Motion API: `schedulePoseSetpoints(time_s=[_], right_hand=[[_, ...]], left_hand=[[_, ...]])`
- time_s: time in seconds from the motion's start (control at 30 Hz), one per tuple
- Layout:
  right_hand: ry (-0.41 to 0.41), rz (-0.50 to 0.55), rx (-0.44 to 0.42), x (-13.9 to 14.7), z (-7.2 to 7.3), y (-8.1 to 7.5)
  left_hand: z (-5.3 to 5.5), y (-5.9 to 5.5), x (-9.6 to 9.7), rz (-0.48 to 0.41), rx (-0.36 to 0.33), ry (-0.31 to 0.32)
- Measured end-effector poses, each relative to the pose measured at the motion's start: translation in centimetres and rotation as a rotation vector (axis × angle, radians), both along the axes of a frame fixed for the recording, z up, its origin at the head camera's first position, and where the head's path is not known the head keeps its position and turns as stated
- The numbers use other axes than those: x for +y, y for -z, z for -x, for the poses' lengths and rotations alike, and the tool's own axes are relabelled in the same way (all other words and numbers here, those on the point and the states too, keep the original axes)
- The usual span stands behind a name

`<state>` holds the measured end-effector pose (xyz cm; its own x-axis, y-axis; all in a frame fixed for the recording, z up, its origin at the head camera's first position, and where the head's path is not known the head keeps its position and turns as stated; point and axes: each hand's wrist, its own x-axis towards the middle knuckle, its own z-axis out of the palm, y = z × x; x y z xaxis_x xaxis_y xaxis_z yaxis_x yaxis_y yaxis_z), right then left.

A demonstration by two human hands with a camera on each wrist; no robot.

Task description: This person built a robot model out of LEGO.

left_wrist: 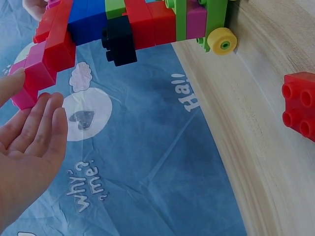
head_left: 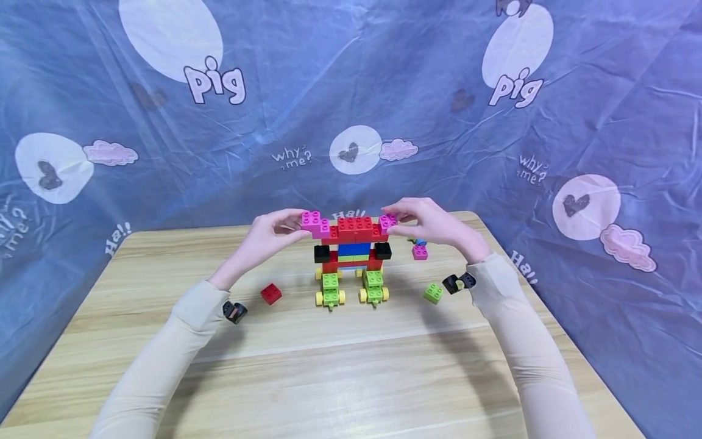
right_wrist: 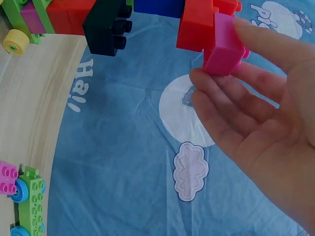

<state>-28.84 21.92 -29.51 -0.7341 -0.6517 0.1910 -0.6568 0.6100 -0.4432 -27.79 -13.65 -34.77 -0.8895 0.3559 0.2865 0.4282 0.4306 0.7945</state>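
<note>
A toy-brick figure stands on the table on green wheeled bases with yellow wheels. Red bricks top its blue brick, and a black brick sticks out on either side. At its upper left, my left hand pinches stepped pink bricks between thumb and fingertips. Across from it, my right hand holds a pink brick at the red bricks' right end, thumb on one side and fingers beneath. Both pink pieces sit against the red bricks.
A loose red brick lies on the wooden table left of the figure. To the right are a green brick, a pink brick and a green base with blue wheels. A blue printed cloth hangs behind.
</note>
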Motion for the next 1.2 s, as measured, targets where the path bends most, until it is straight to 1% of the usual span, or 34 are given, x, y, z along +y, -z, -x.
schedulePoseSetpoints(time_s=[0.13, 0.27, 0.37, 0.6, 0.87, 1.2], right_hand=[[0.012, 0.032, -0.016, 0.26, 0.05, 0.29], [0.004, 0.049, -0.004, 0.23, 0.11, 0.34], [-0.004, 0.046, 0.012, 0.17, 0.1, 0.27], [-0.014, 0.049, 0.003, 0.03, 0.02, 0.07], [-0.037, 0.044, 0.035, 0.13, 0.2, 0.04], [-0.011, 0.011, 0.019, -0.37, 0.16, -0.33]], left_hand=[[0.01, 0.02, 0.07, -0.008, 0.01, 0.002], [0.03, -0.15, 0.1, -0.01, 0.007, 0.002], [0.08, -0.27, 0.11, -0.007, 0.002, 0.003], [0.12, -0.22, 0.08, -0.013, 0.011, 0.006], [0.0, -0.24, 0.09, -0.004, 0.029, 0.004], [0.11, -0.13, 0.02, -0.005, 0.002, 0.007]])
